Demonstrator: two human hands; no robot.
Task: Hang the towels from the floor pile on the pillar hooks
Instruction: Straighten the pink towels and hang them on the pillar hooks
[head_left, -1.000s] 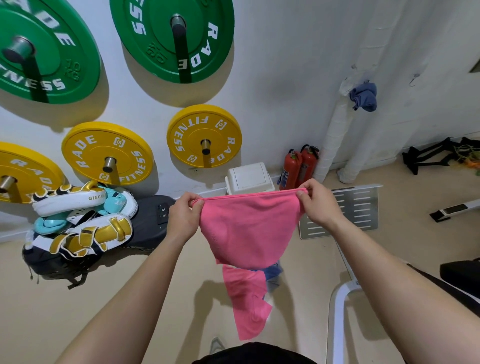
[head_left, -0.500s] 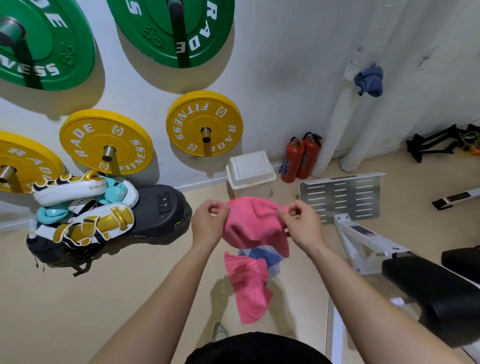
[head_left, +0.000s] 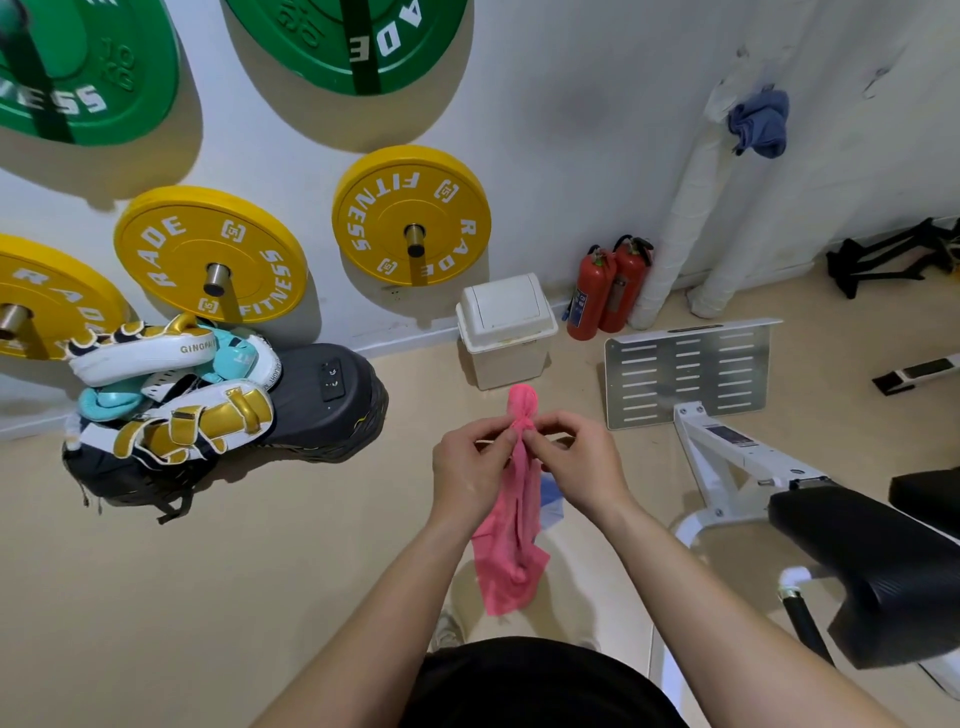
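Observation:
A pink towel (head_left: 511, 540) hangs in front of me, gathered into a narrow bunch with a small loop sticking up at its top. My left hand (head_left: 470, 465) and my right hand (head_left: 574, 462) pinch it together just below that loop. Behind the towel, part of a light blue towel (head_left: 551, 501) lies on the floor. At the upper right a dark blue towel (head_left: 759, 123) hangs on the white wrapped pillar (head_left: 685, 208).
Green and yellow weight plates (head_left: 413, 215) hang on the wall. Boxing pads (head_left: 171, 395) on a black bag lie at the left. A white bin (head_left: 506, 332), two red extinguishers (head_left: 608, 286), a slotted metal plate (head_left: 691, 369) and a black bench (head_left: 872, 571) stand nearby.
The pink towel, held spread wide between my hands one second ago, is now bunched into a narrow strip. My hands came together and dropped lower.

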